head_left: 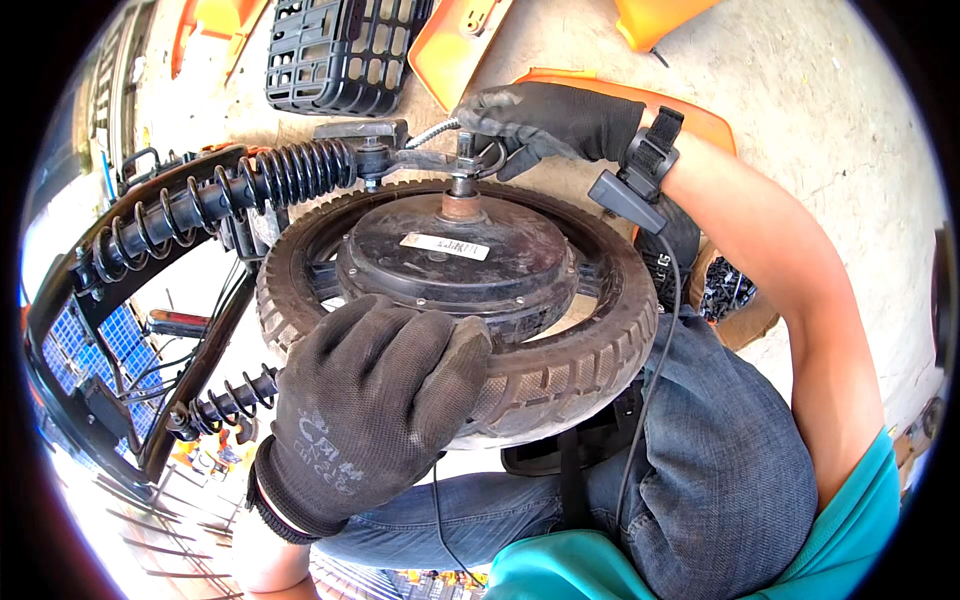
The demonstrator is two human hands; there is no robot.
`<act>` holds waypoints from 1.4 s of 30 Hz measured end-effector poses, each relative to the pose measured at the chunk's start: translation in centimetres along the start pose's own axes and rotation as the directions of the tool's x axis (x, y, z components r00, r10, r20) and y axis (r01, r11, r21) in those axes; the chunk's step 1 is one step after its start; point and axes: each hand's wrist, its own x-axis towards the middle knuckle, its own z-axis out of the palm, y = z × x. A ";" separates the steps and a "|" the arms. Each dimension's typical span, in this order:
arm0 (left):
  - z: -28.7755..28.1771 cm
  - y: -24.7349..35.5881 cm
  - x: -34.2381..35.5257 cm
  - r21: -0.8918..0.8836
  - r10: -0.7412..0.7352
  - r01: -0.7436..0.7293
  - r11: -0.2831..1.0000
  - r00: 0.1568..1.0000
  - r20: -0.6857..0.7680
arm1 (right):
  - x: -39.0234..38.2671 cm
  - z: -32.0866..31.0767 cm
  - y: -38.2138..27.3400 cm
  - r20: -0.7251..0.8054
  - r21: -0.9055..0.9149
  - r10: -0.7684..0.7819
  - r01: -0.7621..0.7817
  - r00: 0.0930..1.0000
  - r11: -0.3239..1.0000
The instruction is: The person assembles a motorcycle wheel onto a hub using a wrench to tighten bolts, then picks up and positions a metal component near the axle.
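A wheel with a knobbly black tyre and a dark hub motor lies tilted in front of me. Its axle points up, with a nut near the top. My left hand, in a black glove, grips the near left of the tyre, its fingers over the rim. Gloved as well, my right hand is closed beside the axle's top end, around a grey braided cable; its fingertips are partly hidden. A coil-spring shock absorber ends at a bolted bracket next to the axle.
A black frame with a second spring shock stands at the left. Behind lie a black plastic basket and orange panels. A thin cord with a grey plug-like end hangs by my right wrist and thigh.
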 end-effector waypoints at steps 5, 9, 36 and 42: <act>0.1 0.0 -0.3 -0.031 -0.013 0.013 0.999 1.000 0.016 | 0.6 -1.1 -3.2 0.127 -0.146 0.224 -0.205 0.966 0.968; 0.1 0.0 -0.4 -0.022 0.008 -0.009 1.000 1.000 -0.020 | 0.9 -0.5 -2.3 0.035 -0.038 0.364 -0.363 0.931 0.931; 0.8 -0.4 -1.3 -0.055 -0.001 0.000 0.998 1.000 -0.013 | 0.7 -1.8 -3.6 0.193 -0.236 0.314 -0.266 0.930 0.935; 1.8 -0.2 -1.5 0.044 0.042 -0.032 0.999 0.967 -0.252 | -0.1 -1.7 -4.7 0.148 -0.013 0.331 -0.332 0.932 0.943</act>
